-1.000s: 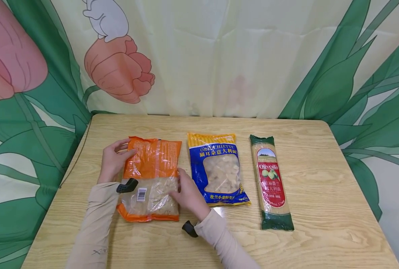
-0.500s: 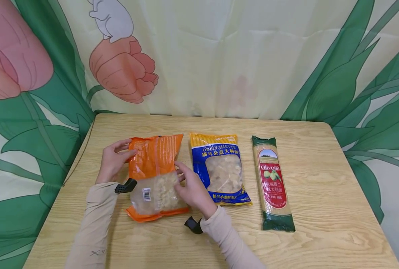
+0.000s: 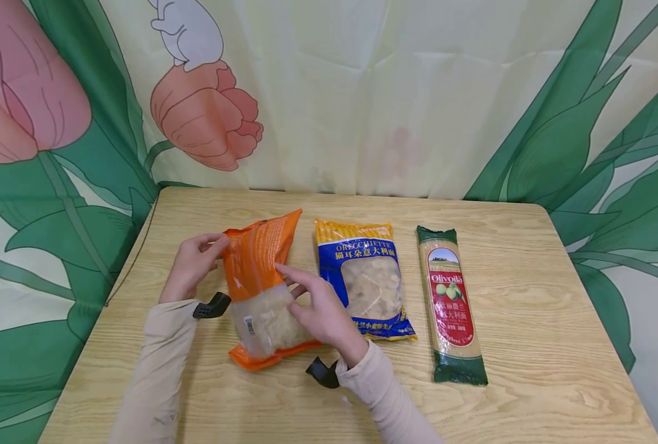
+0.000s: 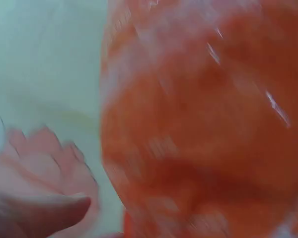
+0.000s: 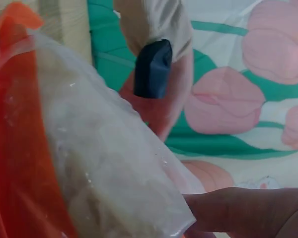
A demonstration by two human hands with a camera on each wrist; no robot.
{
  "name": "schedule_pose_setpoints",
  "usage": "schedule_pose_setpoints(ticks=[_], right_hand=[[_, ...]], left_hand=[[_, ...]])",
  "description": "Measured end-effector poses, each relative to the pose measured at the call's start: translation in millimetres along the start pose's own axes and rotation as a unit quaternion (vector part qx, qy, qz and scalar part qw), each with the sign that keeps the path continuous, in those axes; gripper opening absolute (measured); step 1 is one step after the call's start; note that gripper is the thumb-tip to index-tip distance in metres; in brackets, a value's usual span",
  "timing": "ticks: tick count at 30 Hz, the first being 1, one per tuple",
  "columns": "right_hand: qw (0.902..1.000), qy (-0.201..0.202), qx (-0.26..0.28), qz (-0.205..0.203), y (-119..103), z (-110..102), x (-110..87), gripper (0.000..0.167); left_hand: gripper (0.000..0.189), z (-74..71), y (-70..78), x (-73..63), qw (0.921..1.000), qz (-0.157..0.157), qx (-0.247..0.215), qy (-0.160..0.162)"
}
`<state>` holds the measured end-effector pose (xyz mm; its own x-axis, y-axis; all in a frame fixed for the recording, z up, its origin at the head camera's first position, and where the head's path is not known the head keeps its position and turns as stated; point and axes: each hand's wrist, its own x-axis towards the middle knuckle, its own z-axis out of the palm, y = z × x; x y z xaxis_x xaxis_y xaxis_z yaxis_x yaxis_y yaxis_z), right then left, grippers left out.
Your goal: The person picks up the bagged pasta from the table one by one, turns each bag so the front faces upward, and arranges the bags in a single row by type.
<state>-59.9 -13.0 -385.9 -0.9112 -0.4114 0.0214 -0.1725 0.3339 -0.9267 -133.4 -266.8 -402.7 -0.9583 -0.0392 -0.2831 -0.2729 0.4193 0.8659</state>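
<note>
On the left of the table, an orange pasta bag (image 3: 258, 256) with a clear lower window and a barcode stands tilted, its back side showing. My left hand (image 3: 192, 262) pinches its upper left edge between thumb and fingers. At the bag's right edge, about halfway down, my right hand (image 3: 323, 308) holds it, index finger and thumb showing and the other fingers partly hidden. Pale pieces show through the clear film (image 5: 109, 148) in the right wrist view. Orange film (image 4: 203, 124) fills much of the left wrist view, with a thumb (image 4: 49, 213) at lower left.
Close to the right hand lies a blue and yellow orecchiette bag (image 3: 370, 277). Farther right is a long green-ended spaghetti pack (image 3: 451, 305) with a red label. The wooden table (image 3: 539, 308) ends at a flower-printed curtain (image 3: 351, 111) behind.
The orange bag has gone from lying nearly flat to tilted and turned, its lower end shifting right. The right hand has moved up along its edge; the left stays at the upper left.
</note>
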Motion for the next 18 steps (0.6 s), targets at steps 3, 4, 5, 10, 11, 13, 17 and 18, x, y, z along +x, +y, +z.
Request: schedule_pose_setpoints(ticks=[3, 4, 5, 10, 11, 13, 17, 18], right_hand=[[0.9998, -0.017, 0.000, -0.006, -8.4, -0.2, -0.8, 0.064], [0.9997, -0.022, -0.002, -0.011, -11.3, -0.1, -1.3, 0.064], [0.9995, -0.027, -0.006, -0.014, -13.9, 0.2, -1.6, 0.064], [0.9980, -0.033, -0.039, -0.038, -20.8, 3.8, -1.1, 0.061], [0.9974, -0.035, -0.048, -0.040, -21.2, 4.8, -1.0, 0.060], [0.9960, -0.036, -0.066, -0.049, -22.4, 6.8, -0.8, 0.059], [0.9932, -0.028, -0.097, -0.057, -25.6, 8.5, -1.4, 0.055], [0.9928, -0.027, -0.102, -0.057, -26.4, 8.5, -1.6, 0.054]], left_hand=[[0.066, 5.7, 21.8, -11.4, 0.9986, -0.006, 0.051, -0.011], [0.068, 8.5, 29.2, -15.5, 0.9981, -0.005, 0.060, -0.014], [0.070, 11.7, 36.5, -19.4, 0.9980, -0.001, 0.061, -0.018], [0.065, 25.0, 61.9, -31.7, 0.9971, 0.030, 0.061, -0.035], [0.063, 27.5, 65.1, -33.2, 0.9960, 0.038, 0.072, -0.038], [0.060, 31.9, 70.4, -35.7, 0.9909, 0.052, 0.117, -0.040], [0.052, 40.6, 79.0, -35.6, 0.9694, 0.089, 0.226, -0.033], [0.048, 41.8, 80.1, -34.5, 0.9654, 0.097, 0.239, -0.036]])
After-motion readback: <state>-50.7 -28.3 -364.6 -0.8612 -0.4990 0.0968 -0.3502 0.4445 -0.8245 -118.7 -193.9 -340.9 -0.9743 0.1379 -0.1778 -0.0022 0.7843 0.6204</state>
